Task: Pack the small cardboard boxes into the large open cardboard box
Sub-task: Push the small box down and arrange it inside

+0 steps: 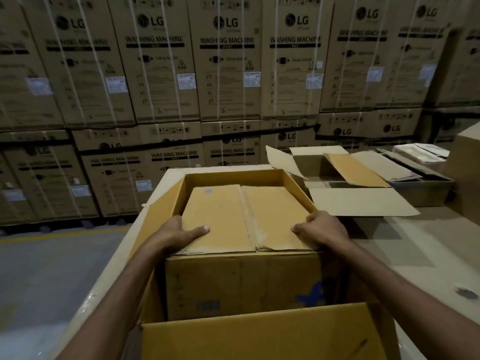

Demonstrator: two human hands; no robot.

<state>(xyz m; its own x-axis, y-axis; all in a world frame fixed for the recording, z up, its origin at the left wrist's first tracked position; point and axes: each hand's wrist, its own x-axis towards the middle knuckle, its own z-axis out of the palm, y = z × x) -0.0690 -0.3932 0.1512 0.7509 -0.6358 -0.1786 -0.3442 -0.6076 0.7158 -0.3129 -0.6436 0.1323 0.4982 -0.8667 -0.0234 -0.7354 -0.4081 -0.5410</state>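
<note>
Head view: seemingly seating a small box (pixel 244 216) in the big box (pixel 233 175), held partway in by left grip (pixel 181 235) and right grip (pixel 322 229), both clasping its near corners. Next, probably: ease down, slip fingers free (tight side walls). Rightward on the surface (pixel 415 242), another open box (pixel 337 167); behind, stacked cartons (pixel 226 61).

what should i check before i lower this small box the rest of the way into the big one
1. Left hand grips the small box, thumb on top: ok.
2. Right hand grips its right edge: ok.
3. Small box top flaps lie flat and closed: ok.
4. Large open box flaps folded outward, clear of the opening: ok.
5. Free space beneath the small box: cannot tell, hidden by the box itself.
6. Room for the right hand beside the large box wall: cannot tell, looks tight.
</note>
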